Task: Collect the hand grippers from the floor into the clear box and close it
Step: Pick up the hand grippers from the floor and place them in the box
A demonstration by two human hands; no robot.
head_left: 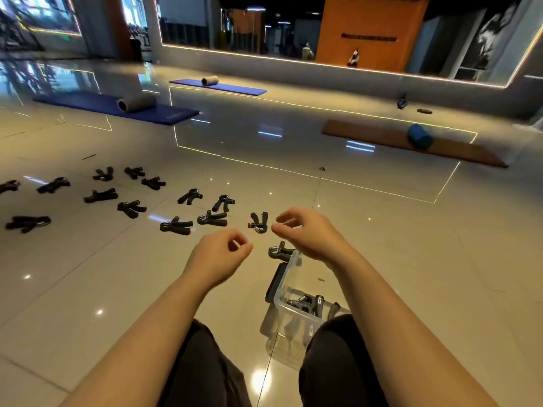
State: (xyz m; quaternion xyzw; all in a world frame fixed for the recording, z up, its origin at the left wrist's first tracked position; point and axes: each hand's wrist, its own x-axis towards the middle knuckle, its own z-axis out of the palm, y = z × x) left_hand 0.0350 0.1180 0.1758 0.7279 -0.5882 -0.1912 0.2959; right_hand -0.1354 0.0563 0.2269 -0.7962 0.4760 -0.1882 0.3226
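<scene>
Several black hand grippers lie scattered on the shiny tiled floor, from the far left [28,223] to just ahead of my hands [258,222]. One more [277,251] lies right behind the clear box [289,311], which stands open between my knees with a few grippers [305,302] inside. My left hand [219,255] hovers above the floor with loosely curled fingers and holds nothing. My right hand [305,233] hangs above the box's far end, fingers loosely curled, also empty.
Blue mats [164,113] with grey rolls lie far left. A brown mat [382,139] carries a blue roller [419,136] at the right. A mirrored wall runs along the back. My dark-trousered knees [338,362] flank the box.
</scene>
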